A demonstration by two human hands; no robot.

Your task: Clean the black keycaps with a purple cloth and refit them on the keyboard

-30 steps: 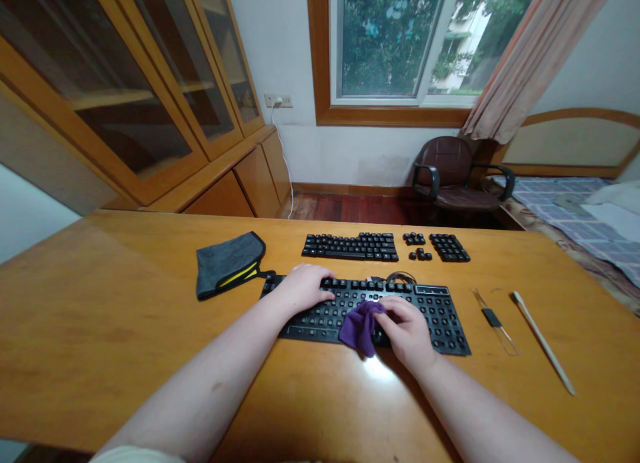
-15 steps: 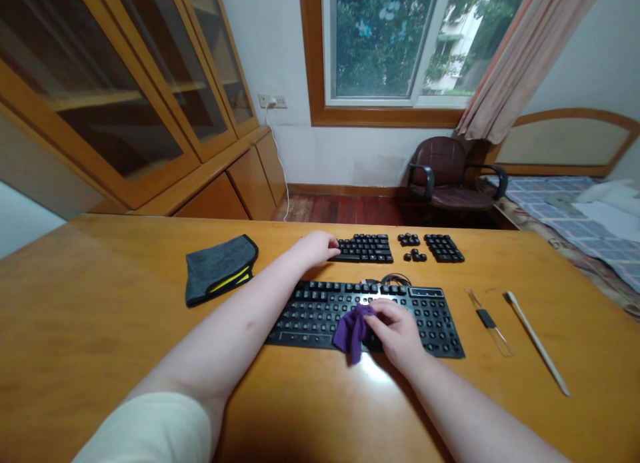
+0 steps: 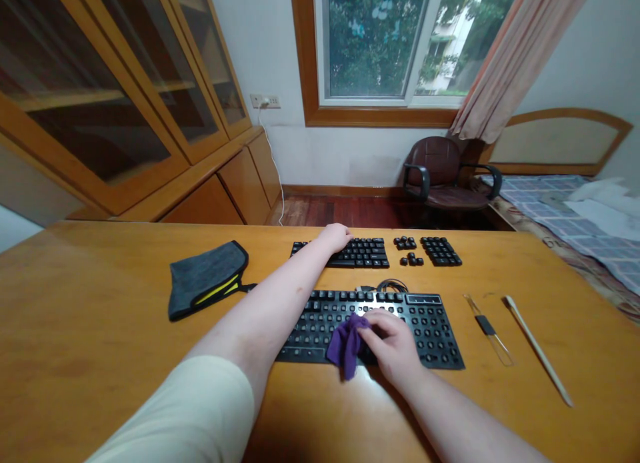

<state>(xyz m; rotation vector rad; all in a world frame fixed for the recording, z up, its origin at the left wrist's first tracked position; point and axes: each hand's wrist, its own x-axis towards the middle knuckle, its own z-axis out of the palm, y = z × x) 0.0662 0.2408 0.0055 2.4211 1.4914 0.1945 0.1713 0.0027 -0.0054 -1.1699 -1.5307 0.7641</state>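
Over the rows of loose black keycaps [image 3: 367, 251] at the back of the desk reaches my left hand [image 3: 336, 238]. Its fingers curl down at the caps, and whatever they pinch is hidden. My right hand [image 3: 393, 346] grips a crumpled purple cloth [image 3: 346, 346] against the black keyboard [image 3: 430, 330]. Most of that keyboard shows bare switches, with keycaps along its top row. My left forearm hides the keyboard's left end. A coiled cable [image 3: 393, 286] lies behind it.
A grey folded cloth [image 3: 205, 276] with yellow lining lies left. On the right are a wire keycap puller [image 3: 485, 325] and a slim pale stick-like brush [image 3: 537, 350]. Separate keycap clusters [image 3: 441, 251] sit back right. Beyond the desk stand a chair [image 3: 437, 170] and a glass-fronted cabinet [image 3: 125, 116].
My left hand has moved right across the loose keycaps. My right hand keeps the purple cloth at nearly the same spot on the keyboard. The view has shifted slightly.
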